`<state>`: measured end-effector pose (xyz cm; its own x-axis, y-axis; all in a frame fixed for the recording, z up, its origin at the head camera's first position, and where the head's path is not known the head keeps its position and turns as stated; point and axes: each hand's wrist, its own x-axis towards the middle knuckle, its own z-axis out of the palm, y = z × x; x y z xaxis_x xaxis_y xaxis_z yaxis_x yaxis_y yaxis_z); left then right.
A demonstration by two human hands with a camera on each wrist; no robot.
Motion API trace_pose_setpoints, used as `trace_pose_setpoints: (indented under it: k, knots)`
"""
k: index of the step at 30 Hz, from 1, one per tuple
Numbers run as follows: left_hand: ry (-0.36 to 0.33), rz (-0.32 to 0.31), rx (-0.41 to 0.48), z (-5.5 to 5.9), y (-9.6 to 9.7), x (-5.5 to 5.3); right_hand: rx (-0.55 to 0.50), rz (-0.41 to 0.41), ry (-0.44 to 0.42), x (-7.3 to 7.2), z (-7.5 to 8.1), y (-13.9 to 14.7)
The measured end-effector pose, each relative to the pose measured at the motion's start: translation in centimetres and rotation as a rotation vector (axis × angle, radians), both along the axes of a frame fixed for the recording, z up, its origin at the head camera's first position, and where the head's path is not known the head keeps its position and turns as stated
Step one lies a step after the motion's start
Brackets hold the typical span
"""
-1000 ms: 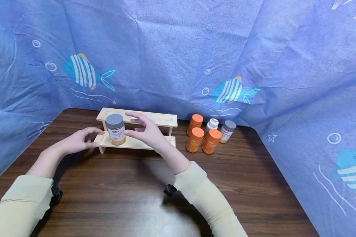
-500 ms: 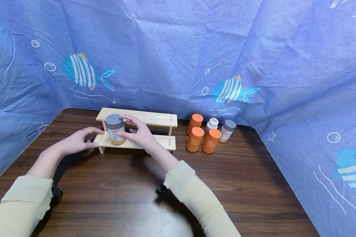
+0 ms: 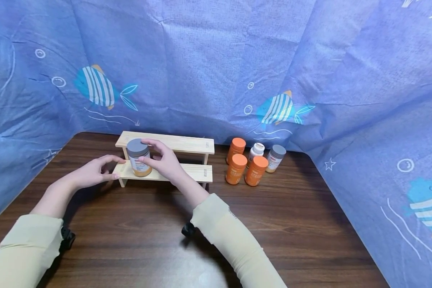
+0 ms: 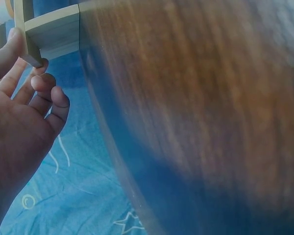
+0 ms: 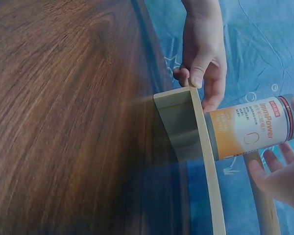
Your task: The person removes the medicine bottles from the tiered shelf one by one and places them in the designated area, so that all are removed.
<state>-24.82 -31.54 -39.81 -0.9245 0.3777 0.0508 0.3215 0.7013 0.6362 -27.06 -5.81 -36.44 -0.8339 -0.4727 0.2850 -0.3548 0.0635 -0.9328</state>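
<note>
A supplement bottle (image 3: 140, 163) with a grey lid and white-and-orange label stands upright on the lower step of a light wooden two-step rack (image 3: 187, 172), near its left end. My right hand (image 3: 167, 162) is around the bottle's right side, thumb across the label and a finger at the lid. In the right wrist view the bottle (image 5: 250, 128) rests with its base on the step, and other fingers lie curled beside it. My left hand (image 3: 90, 172) pinches the left end of the lower step. The left wrist view shows that hand's thumb and fingers on the board (image 4: 29, 34).
To the right of the rack stand several bottles: orange ones (image 3: 235, 169) with orange lids, a white one (image 3: 256, 150) and another grey-lidded one (image 3: 276, 158). A blue fish-print cloth (image 3: 201, 80) hangs behind the dark wooden table (image 3: 137, 240).
My right hand has moved left, closing in around the grey-lidded bottle on the step. The left hand keeps its place at the rack's end. The bottle stays on the step.
</note>
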Motion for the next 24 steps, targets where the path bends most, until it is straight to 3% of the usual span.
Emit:
trace_pose_setpoints:
  k: [8,19,24]
  knots:
    - [0.011,0.008,-0.005,-0.3,-0.1,-0.1,-0.050,-0.049,0.038,-0.3,-0.5,-0.8]
    - [0.036,-0.019,0.020,-0.3,0.0,-0.1,-0.009,-0.092,0.039,-0.3,-0.6,-1.2]
    - [0.016,-0.015,0.012,-0.5,0.0,-0.2,-0.006,-0.100,0.036,0.1,-0.2,-1.1]
